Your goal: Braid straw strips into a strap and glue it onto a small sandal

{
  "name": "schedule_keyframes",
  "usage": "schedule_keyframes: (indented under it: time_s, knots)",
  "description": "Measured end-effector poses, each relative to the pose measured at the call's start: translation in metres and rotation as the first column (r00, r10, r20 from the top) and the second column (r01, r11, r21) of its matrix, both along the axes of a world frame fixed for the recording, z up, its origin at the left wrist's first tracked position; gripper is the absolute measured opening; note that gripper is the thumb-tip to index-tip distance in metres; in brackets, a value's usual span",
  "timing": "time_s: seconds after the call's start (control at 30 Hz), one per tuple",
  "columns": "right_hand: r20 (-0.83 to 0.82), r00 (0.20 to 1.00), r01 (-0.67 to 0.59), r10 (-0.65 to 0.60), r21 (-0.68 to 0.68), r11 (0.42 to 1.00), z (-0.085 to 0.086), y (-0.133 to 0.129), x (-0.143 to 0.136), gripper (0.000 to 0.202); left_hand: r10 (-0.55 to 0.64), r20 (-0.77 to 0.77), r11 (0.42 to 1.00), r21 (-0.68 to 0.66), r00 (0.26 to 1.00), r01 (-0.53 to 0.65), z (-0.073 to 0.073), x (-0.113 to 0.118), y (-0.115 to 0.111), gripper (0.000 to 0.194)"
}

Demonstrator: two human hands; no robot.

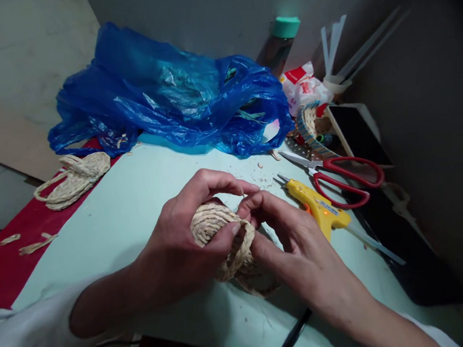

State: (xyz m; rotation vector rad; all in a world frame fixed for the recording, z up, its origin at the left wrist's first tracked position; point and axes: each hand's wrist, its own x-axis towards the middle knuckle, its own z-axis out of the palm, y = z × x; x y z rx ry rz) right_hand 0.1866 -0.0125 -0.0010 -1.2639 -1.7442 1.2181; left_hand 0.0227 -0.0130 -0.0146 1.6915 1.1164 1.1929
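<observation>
Braided straw piece [207, 222] is held at the middle of the frame, its plaits coiled into a rounded, ridged form, with a looped length of braid hanging at its right side. It is clasped by the left hand [183, 232], whose thumb is laid across the coils, while its right edge is gripped by the bent fingers and thumb of the right hand [299, 238]; the two forefingers are brought close together above it.

Blue printing is carried on the side of the yellow plastic glue gun [318, 203], right of centre, but it is too small to be read; a translucent stick is seen protruding from its rear. Red and white print is borne by a crumpled packet [303, 87] at the upper right — its wording cannot be made out. Beside the glue gun, scissors [316, 165] with red looped handles and metal blades are laid.

The upper middle is filled by a glossy, creased blue plastic bag [159, 98], behind which a dark bottle [275, 52] with a green cap is stood. Pale rods are held in a white cup [336, 85] at the upper right, above a woven basket [308, 128]. At the left, a flat, looped straw braid [74, 180] is rested on red material [3, 272] — beside the smooth, pale green work surface [109, 223]
</observation>
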Motion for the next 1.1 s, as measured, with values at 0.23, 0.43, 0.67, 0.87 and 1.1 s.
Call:
schedule_keyframes:
  time_s: [0.23, 0.43, 0.67, 0.87, 1.1]
  knots:
    - [0.008, 1.000, 0.025, -0.025, -0.020, 0.999, -0.003, 0.002, 0.001, 0.004, -0.021, -0.015, 0.999, -0.038, 1.000, 0.020, 0.006, -0.002, 0.005, 0.030]
    - [0.018, 0.999, 0.034, -0.033, -0.080, 0.996, -0.004, 0.005, 0.002, 0.004, -0.094, -0.004, 0.995, -0.046, 0.996, 0.093, 0.007, -0.004, 0.010, 0.026]
    - [-0.002, 0.999, 0.037, -0.037, -0.104, 0.994, -0.006, 0.004, 0.001, 0.007, -0.087, -0.019, 0.996, -0.014, 0.996, 0.087, 0.005, -0.002, 0.008, 0.027]
    - [-0.032, 0.997, 0.064, -0.067, -0.084, 0.994, -0.010, 0.000, -0.003, 0.008, -0.040, -0.018, 0.999, -0.029, 0.999, 0.039, 0.009, 0.005, 0.005, 0.023]
    - [-0.101, 0.988, 0.108, -0.118, -0.099, 0.989, -0.009, 0.002, -0.004, 0.010, -0.063, 0.117, 0.985, -0.153, 0.991, 0.081, 0.007, -0.003, 0.013, 0.026]
